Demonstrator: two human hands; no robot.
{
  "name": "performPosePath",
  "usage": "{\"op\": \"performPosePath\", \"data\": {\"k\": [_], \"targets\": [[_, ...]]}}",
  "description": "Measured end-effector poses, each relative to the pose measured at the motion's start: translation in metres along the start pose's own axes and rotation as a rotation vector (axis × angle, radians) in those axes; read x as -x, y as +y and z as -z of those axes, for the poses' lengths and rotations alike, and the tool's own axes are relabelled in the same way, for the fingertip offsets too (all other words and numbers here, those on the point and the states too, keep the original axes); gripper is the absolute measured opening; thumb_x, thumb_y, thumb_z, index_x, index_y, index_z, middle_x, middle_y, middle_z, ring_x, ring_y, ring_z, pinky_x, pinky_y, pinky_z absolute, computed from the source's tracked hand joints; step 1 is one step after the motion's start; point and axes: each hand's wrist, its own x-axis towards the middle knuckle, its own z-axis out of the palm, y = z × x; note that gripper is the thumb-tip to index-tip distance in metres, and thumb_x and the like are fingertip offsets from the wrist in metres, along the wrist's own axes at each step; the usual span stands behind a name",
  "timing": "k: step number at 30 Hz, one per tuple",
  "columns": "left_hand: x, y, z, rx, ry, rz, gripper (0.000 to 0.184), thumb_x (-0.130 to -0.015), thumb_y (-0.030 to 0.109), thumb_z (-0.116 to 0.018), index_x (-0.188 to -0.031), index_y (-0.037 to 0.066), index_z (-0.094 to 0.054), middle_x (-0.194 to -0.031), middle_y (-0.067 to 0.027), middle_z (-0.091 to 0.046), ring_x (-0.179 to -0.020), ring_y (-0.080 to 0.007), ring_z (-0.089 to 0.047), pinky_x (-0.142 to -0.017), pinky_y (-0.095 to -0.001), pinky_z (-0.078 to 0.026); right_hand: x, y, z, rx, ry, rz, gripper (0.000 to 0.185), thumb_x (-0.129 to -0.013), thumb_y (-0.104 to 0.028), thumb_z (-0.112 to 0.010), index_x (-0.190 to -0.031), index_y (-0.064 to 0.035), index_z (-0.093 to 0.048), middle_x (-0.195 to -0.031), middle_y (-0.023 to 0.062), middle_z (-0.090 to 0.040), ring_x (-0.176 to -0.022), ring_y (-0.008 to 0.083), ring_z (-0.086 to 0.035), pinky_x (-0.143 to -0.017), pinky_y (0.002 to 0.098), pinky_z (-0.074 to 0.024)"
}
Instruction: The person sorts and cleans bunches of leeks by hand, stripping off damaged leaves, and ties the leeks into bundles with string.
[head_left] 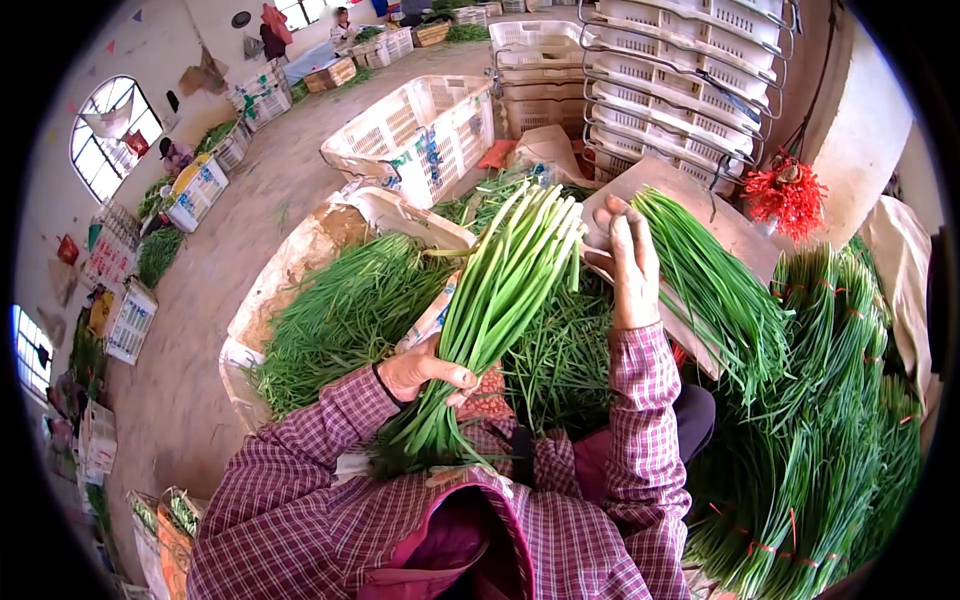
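Observation:
My left hand (425, 372) is wrapped round the lower part of a bunch of long green stalks (505, 270), whose pale ends point up and away from me. To the right of those pale ends, my right hand (630, 255) is raised with its fingers up and slightly bent, and nothing shows in it. Just beyond it, another green bunch (715, 280) lies on a tilted board (745, 240). Loose greens (340, 310) fill a worn crate (262, 285) on the left, and more loose greens (560, 360) lie below the held bunch.
Bundles tied with red bands (800, 400) are piled at the right. An open white crate (440, 150) stands ahead, beside tall stacked crates (680, 80). Red ties (785, 195) hang near the wall. People (177, 158) sit by crates of greens along the far left.

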Motion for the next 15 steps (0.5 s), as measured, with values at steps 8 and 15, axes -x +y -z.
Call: {"op": "performPosePath", "data": {"k": [8,15], "targets": [[0.013,0.0,0.017,-0.05,0.115,0.035,0.039,-0.072,0.009,-0.066,-0.109,0.002,-0.054,-0.073,-0.0103,-0.055,-0.05,-0.0175,-0.051,-0.05,-0.0334,-0.046,0.023,0.007,-0.014,0.267,-0.098,-0.057,0.037,-0.082,-0.016,-0.071,-0.112,0.0013,-0.058,-0.08,0.008,-0.068,-0.065,0.0092,-0.061,-0.061,0.0238,-0.0484],[0.02,-0.007,0.048,0.154,-0.168,0.116,0.041,-0.079,0.011,-0.061,-0.118,0.003,-0.051,-0.07,-0.0068,-0.053,-0.047,-0.0123,-0.049,-0.05,-0.0304,-0.041,0.014,0.01,-0.002,0.764,0.062,0.372,0.013,-0.078,-0.007,-0.065,-0.09,-0.0086,-0.069,-0.072,0.0085,-0.062,-0.061,0.0194,-0.063,-0.058,0.03,-0.0496]]}}
